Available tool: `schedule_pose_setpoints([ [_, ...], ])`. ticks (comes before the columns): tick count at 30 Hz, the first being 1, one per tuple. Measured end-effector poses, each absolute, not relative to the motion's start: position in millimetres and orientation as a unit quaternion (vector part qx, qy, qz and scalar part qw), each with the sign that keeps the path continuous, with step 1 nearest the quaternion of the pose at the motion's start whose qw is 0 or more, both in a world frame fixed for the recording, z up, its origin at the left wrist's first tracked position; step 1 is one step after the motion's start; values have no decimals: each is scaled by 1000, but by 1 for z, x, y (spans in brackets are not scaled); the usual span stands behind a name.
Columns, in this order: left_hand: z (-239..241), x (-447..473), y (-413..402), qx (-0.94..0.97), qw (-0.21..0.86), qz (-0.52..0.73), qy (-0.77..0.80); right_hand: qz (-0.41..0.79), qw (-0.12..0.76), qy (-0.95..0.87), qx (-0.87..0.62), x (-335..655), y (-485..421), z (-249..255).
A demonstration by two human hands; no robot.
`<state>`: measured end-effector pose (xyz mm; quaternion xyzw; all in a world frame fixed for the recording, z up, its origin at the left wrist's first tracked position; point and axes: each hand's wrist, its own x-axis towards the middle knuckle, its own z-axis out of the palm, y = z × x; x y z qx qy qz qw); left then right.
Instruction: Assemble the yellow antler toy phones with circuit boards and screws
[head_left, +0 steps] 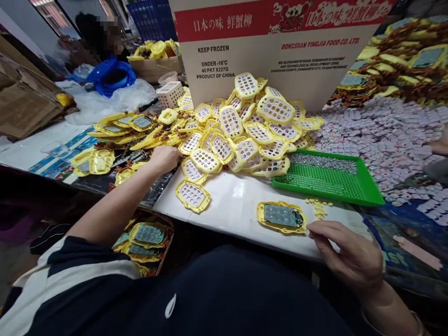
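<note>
My left hand (165, 158) reaches to the left edge of a heap of yellow plastic shells (231, 122) fitted with white perforated pads. Its fingers are curled, and what they hold, if anything, is hidden. My right hand (346, 249) is at the right end of a yellow shell with a grey-green circuit board (281, 215), which lies flat on the white work surface. Thumb and index finger are pinched together; anything between them is too small to name. Small yellow buttons (319, 208) lie just beyond that hand. One pad-fitted shell (192, 195) rests apart at the heap's front.
A green tray (329, 179) with small metal pieces stands behind the buttons. White pads (371, 135) spread to the right. A printed carton (245, 56) backs the heap. Below the table edge, a box (164, 247) holds board-fitted shells. Another person's hand (439, 147) shows at far right.
</note>
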<state>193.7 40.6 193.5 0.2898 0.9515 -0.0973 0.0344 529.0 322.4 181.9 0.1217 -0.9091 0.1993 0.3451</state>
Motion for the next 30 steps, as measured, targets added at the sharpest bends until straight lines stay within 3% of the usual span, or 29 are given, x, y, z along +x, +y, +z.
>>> schedule_pose_setpoints([
  [3,201,202,31,290,-6,-70,954,200,345,-910,111,533,324,181],
  [13,200,216,17,184,-67,279,940,207,350,-903,139,520,317,186],
  [16,204,248,39,265,-74,375,885,260,342,-895,120,513,309,190],
  [19,207,289,72,406,-57,391,824,317,342,-882,70,504,300,194],
  [23,206,333,115,496,17,418,761,377,312,-872,-5,496,294,193],
  [30,200,360,151,336,364,547,675,452,286,-840,-91,502,302,184],
])
